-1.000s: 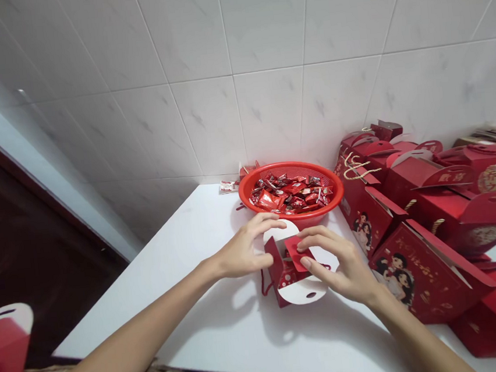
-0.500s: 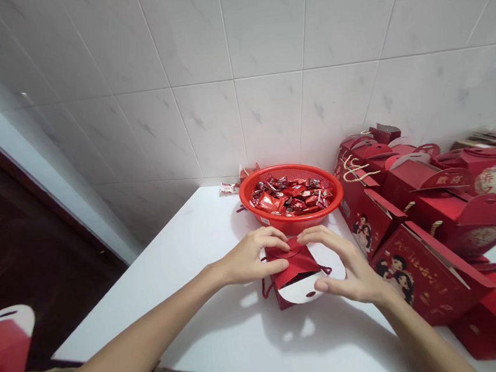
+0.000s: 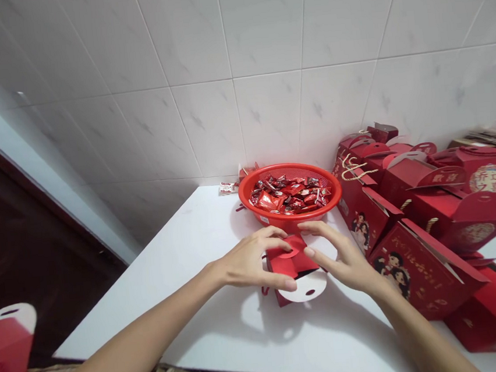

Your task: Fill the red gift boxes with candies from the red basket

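A small red gift box [image 3: 304,260] with dark red cords stands on the white table between my hands. Its near flap, white inside with an oval hole, hangs outward, while red flaps lie folded over the top. My left hand [image 3: 259,259] reaches over its left side, fingers apart, the thumb by the white flap and the fingertips near the top. At the right, my right hand [image 3: 340,254] has its fingers spread, the thumb close to the red top flap. Whether the fingertips press on the card is hard to make out.
Behind the box stands a red plastic basket [image 3: 292,218] of wrapped sweets, near the tiled wall. Many red gift boxes [image 3: 427,268] crowd the right side. Another red box [image 3: 5,355] is at the lower left. The white table [image 3: 184,256] ends in front and at left.
My left thumb has come down from the red top to the white flap. My right thumb has lifted off the white flap toward the top of the box.
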### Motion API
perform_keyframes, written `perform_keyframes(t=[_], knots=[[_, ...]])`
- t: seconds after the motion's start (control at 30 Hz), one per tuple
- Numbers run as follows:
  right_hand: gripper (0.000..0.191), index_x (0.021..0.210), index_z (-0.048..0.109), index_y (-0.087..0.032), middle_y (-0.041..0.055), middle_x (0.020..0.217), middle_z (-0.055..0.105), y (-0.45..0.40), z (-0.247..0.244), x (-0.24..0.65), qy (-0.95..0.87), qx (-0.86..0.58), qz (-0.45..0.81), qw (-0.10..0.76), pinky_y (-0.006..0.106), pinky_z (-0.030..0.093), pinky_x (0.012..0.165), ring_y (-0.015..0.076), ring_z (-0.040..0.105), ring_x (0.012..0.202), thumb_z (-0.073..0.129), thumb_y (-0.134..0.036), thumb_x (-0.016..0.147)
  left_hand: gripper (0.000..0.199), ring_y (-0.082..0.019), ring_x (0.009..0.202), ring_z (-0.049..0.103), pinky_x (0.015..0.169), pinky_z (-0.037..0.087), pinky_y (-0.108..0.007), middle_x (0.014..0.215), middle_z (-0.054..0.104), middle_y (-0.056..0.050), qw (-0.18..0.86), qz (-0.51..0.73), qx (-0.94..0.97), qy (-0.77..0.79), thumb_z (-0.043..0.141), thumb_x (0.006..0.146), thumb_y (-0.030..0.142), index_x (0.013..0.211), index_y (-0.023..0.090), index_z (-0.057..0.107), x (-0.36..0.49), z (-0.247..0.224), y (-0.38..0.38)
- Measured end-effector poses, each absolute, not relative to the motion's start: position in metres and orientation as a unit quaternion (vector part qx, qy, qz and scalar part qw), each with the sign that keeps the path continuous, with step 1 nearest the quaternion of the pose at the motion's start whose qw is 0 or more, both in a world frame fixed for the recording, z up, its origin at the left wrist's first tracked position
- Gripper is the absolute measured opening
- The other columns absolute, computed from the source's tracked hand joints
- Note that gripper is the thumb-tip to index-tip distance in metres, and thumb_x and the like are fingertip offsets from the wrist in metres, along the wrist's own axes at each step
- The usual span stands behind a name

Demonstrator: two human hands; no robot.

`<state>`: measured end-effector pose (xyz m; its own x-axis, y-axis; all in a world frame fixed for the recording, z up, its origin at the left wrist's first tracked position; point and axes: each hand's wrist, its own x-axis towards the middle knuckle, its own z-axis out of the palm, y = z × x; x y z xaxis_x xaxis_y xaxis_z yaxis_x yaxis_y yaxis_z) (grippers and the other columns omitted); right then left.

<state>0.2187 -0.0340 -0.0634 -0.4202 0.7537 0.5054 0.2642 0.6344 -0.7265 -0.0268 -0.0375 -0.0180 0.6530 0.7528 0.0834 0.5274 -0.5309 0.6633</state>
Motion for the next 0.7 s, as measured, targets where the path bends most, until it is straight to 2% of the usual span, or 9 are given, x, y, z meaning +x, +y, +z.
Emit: perform_keyframes(t=[0.1,0.2,0.3,0.4,0.57,0.63,0.7], knots=[[0.065,0.146,0.047,-0.028,0.0102,0.152,0.048,-0.035,-0.056,0.234,-0.828,-0.232,0.372,0.35,0.048,0.038,0.115,0.0292,0.046,0.14,0.065,-0.053,0.09,0.051,-0.031,0.115,0.057,0.1,0.046,-0.046,0.13,0.057,-0.011,0.312,0.182,0.85,0.383,0.071,0.079,0.061,0.114,0.023,0.069,-0.026,-0.017,-0.038],[0.084,0.151,0.041,-0.029,0.0095,0.161,0.034,-0.036,-0.056,0.236,-0.845,-0.217,0.395,0.288,0.051,0.032,0.119,0.0312,0.034,0.148,0.077,-0.054,0.079,0.046,-0.029,0.116,0.056,0.101,0.044,-0.044,0.129,0.058,-0.009,0.338,0.2,0.842,0.371,0.053,0.092,0.061,0.111,0.023,0.07,-0.027,-0.017,-0.036],[0.068,0.145,0.048,-0.028,0.0103,0.154,0.046,-0.034,-0.064,0.225,-0.809,-0.304,0.379,0.332,0.049,0.038,0.116,0.0298,0.044,0.141,0.071,-0.052,0.085,0.046,-0.028,0.114,0.057,0.099,0.045,-0.042,0.128,0.058,-0.009,0.345,0.203,0.838,0.37,0.054,0.091,0.061,0.11,0.022,0.069,-0.027,-0.019,-0.035],[0.056,0.137,0.053,-0.025,0.012,0.143,0.056,-0.031,-0.073,0.211,-0.775,-0.361,0.344,0.389,0.048,0.042,0.112,0.03,0.053,0.133,0.066,-0.05,0.088,0.04,-0.027,0.109,0.059,0.094,0.047,-0.04,0.123,0.059,-0.009,0.327,0.199,0.842,0.38,0.066,0.085,0.054,0.107,0.021,0.069,-0.025,-0.022,-0.035],[0.058,0.131,0.054,-0.023,0.0128,0.139,0.059,-0.029,-0.079,0.206,-0.746,-0.405,0.394,0.353,0.044,0.049,0.103,0.0308,0.055,0.129,0.067,-0.054,0.084,0.027,-0.023,0.101,0.061,0.09,0.048,-0.037,0.115,0.061,-0.009,0.3,0.207,0.846,0.388,0.067,0.086,0.041,0.102,0.019,0.067,-0.024,-0.027,-0.034],[0.056,0.131,0.053,-0.022,0.0124,0.127,0.067,-0.029,-0.077,0.207,-0.743,-0.408,0.413,0.333,0.041,0.053,0.093,0.0289,0.063,0.117,0.064,-0.056,0.087,0.028,-0.023,0.101,0.06,0.089,0.048,-0.037,0.112,0.062,-0.008,0.297,0.19,0.846,0.4,0.066,0.086,0.041,0.104,0.02,0.066,-0.025,-0.026,-0.033],[0.055,0.129,0.055,-0.021,0.0092,0.106,0.073,-0.029,-0.076,0.208,-0.743,-0.425,0.401,0.325,0.037,0.054,0.08,0.0254,0.069,0.093,0.062,-0.056,0.088,0.032,-0.024,0.101,0.06,0.088,0.048,-0.037,0.112,0.063,-0.008,0.279,0.167,0.847,0.42,0.066,0.087,0.044,0.109,0.022,0.065,-0.027,-0.024,-0.032]])
